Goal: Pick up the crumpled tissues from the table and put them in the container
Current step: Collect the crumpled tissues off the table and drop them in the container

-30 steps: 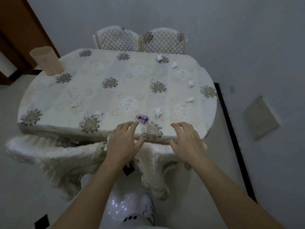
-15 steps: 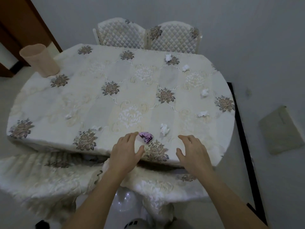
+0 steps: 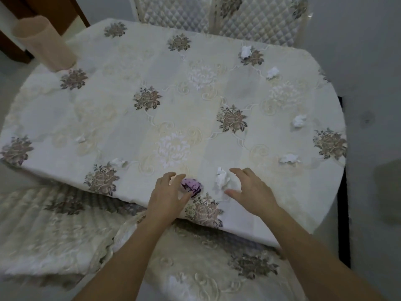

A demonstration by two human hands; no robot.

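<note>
Several crumpled tissues lie on the table point(image 3: 130, 109) with its flowered cloth. A purple tissue point(image 3: 193, 185) sits near the front edge, and my left hand point(image 3: 168, 197) reaches it with forefinger and thumb spread at its left side. A white tissue point(image 3: 222, 180) lies just right of it, and my right hand point(image 3: 252, 192) hovers beside it with fingers spread. Further white tissues point(image 3: 289, 158) point(image 3: 299, 120) point(image 3: 273, 72) point(image 3: 246, 51) lie along the right side, with others at the left point(image 3: 118, 162) point(image 3: 80, 139). The beige container point(image 3: 44, 45) stands at the far left corner.
Two quilted chair backs point(image 3: 256, 18) stand behind the table's far edge. A cloth-covered chair seat point(image 3: 195, 272) is under my arms at the front edge. A wall runs close along the right, with a dark floor strip point(image 3: 344, 192).
I have moved closer to the table. Both hands have gone forward from the front edge: the left to the purple tissue, the right beside the white one.
</note>
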